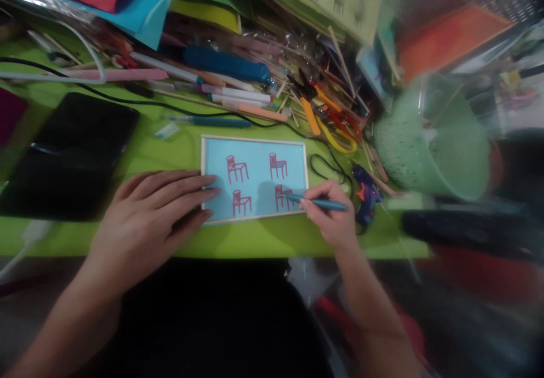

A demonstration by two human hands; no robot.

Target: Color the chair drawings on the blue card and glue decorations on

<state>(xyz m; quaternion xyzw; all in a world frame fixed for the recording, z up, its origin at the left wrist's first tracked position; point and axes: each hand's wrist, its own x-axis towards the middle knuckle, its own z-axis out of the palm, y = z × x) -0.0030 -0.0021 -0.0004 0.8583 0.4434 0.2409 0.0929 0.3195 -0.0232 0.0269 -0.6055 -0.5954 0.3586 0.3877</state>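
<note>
Green tabletop: cluttered along its far side.
Right hand: pinches blue pen, tip at lower-right chair drawing.
Left hand: flattened, fingertips on blue card's left edge.
Card's handling: between both hands; probably light, slightly flexible; best held by pale frame.

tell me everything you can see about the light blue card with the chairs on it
The light blue card is a rectangle that looks like paper, edged with thin pale strips, perhaps wood. It bears four reddish chair drawings in two rows of two; the upper-right seat looks shaded. It lies flat on the green table. The left hand's fingertips rest over its left edge, while the right hand holds a blue pen, tip at the lower-right chair.
</note>
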